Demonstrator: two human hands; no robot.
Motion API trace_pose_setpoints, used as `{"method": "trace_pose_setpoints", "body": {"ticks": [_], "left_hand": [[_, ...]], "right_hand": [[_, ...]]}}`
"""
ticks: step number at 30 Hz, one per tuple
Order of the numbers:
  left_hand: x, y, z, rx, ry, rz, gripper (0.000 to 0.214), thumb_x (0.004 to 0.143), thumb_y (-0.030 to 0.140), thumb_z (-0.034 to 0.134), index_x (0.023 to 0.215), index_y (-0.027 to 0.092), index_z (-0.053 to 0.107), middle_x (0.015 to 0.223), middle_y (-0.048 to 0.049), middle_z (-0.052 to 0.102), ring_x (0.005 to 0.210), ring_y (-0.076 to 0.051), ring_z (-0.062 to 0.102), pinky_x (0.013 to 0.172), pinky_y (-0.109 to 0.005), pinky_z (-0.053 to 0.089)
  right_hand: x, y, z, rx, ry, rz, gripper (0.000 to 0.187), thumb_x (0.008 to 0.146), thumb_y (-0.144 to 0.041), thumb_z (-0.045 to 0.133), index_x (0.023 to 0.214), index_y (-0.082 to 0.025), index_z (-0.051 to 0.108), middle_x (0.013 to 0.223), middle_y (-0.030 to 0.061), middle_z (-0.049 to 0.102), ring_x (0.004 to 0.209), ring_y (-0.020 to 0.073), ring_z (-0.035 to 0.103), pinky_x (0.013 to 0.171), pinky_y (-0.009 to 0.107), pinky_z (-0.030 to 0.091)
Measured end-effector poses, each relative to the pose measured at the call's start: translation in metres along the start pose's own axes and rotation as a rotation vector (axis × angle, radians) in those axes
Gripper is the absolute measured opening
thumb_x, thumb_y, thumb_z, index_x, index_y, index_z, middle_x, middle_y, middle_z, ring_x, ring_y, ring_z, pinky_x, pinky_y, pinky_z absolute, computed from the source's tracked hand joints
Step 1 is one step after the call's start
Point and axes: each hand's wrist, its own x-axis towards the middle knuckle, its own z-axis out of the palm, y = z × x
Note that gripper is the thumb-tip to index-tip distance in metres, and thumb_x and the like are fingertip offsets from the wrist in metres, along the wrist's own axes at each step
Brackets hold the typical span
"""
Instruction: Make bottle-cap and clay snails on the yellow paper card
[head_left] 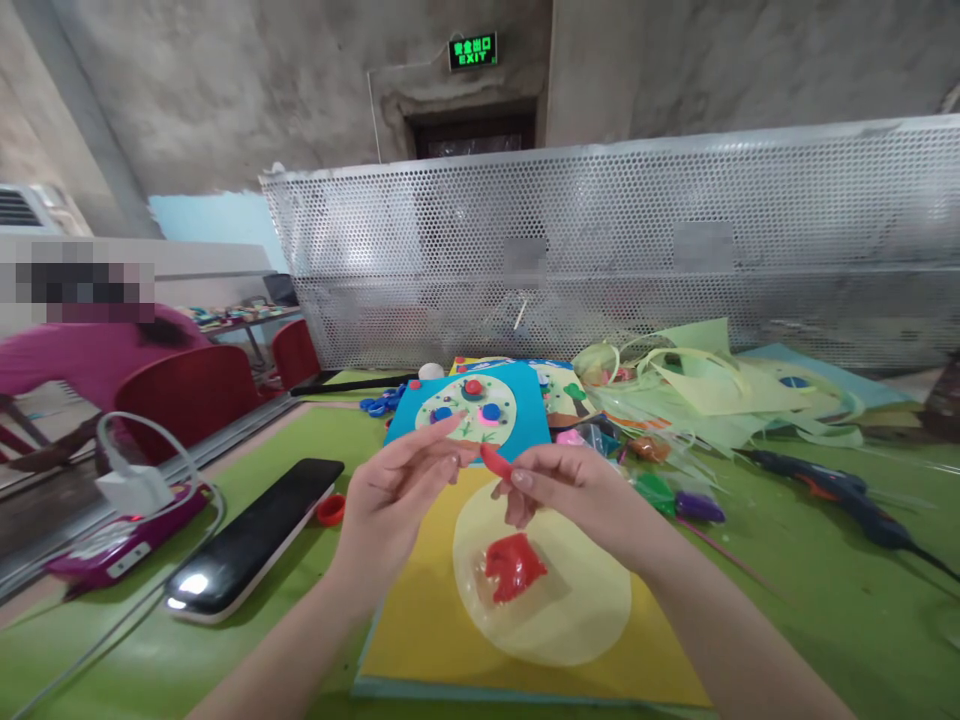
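Over the yellow sheet, my right hand (562,490) pinches a small piece of red modelling clay (495,462) between thumb and fingers. My left hand (405,485) is beside it, its fingers partly stretched and apart, with fingertips close to the clay's left end; whether they touch it I cannot tell. Below my hands, a larger red clay lump in clear plastic wrap (515,567) lies on a pale yellow paper circle (577,610). That circle rests on a yellow sheet (420,640) with a bluish sheet under it.
Behind my hands lies a blue card (529,395) with a decorated circle. To the left are a black-topped long case (259,535), a red ring (331,510) and a purple power strip (131,540). A glue gun (832,490) and clay packets (699,506) lie right. A person in pink (142,350) sits far left.
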Motion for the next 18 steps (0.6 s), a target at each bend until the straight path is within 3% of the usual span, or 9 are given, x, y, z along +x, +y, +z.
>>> {"method": "trace_pose_setpoints", "body": {"ticks": [5, 8, 10, 12, 14, 18], "left_hand": [[0.006, 0.013, -0.016, -0.005, 0.16, 0.076, 0.021, 0.066, 0.024, 0.077, 0.087, 0.027, 0.073, 0.068, 0.003, 0.07, 0.061, -0.01, 0.06, 0.061, -0.019, 0.051], [0.005, 0.023, -0.043, -0.031, 0.284, 0.159, 0.017, 0.063, 0.04, 0.077, 0.077, 0.031, 0.072, 0.07, 0.0057, 0.068, 0.063, -0.012, 0.058, 0.062, -0.026, 0.054], [-0.001, 0.024, -0.066, -0.01, 0.342, 0.179, 0.014, 0.063, 0.039, 0.077, 0.074, 0.032, 0.071, 0.06, 0.0092, 0.063, 0.059, -0.009, 0.053, 0.062, -0.023, 0.054], [-0.011, 0.019, -0.089, 0.057, 0.401, 0.163, 0.017, 0.059, 0.036, 0.08, 0.073, 0.031, 0.072, 0.074, 0.0091, 0.07, 0.069, -0.011, 0.059, 0.067, -0.022, 0.056], [-0.024, 0.008, -0.11, 0.142, 0.435, 0.116, 0.015, 0.066, 0.037, 0.076, 0.079, 0.03, 0.073, 0.085, 0.0078, 0.072, 0.08, -0.014, 0.063, 0.073, -0.022, 0.056], [-0.045, -0.01, -0.15, 0.357, 0.408, 0.006, 0.009, 0.068, 0.035, 0.075, 0.07, 0.027, 0.073, 0.069, -0.0004, 0.073, 0.06, -0.02, 0.068, 0.057, -0.032, 0.058]], "right_hand": [[0.0, 0.0, -0.001, -0.012, 0.003, 0.017, 0.032, 0.079, -0.048, 0.06, 0.075, -0.016, 0.063, 0.065, 0.0012, 0.066, 0.062, 0.0111, 0.061, 0.064, 0.026, 0.049], [0.003, 0.007, 0.001, -0.027, -0.008, 0.046, 0.032, 0.081, -0.047, 0.057, 0.076, -0.016, 0.062, 0.066, 0.0016, 0.066, 0.062, 0.0111, 0.061, 0.065, 0.026, 0.049], [0.006, 0.012, 0.005, -0.052, -0.023, 0.066, 0.031, 0.082, -0.045, 0.055, 0.078, -0.016, 0.062, 0.067, 0.002, 0.066, 0.062, 0.0117, 0.061, 0.064, 0.026, 0.049], [0.007, 0.018, 0.013, -0.1, -0.039, 0.08, 0.027, 0.082, -0.042, 0.055, 0.08, -0.016, 0.062, 0.068, 0.0025, 0.066, 0.064, 0.0126, 0.062, 0.064, 0.026, 0.049], [0.007, 0.023, 0.023, -0.178, -0.047, 0.082, 0.022, 0.082, -0.037, 0.056, 0.079, -0.017, 0.062, 0.069, 0.0026, 0.066, 0.065, 0.0137, 0.062, 0.063, 0.026, 0.048], [0.003, 0.032, 0.044, -0.411, -0.047, 0.061, 0.017, 0.08, -0.034, 0.058, 0.076, -0.019, 0.065, 0.076, 0.0037, 0.067, 0.067, 0.0177, 0.059, 0.06, 0.029, 0.044]]}}
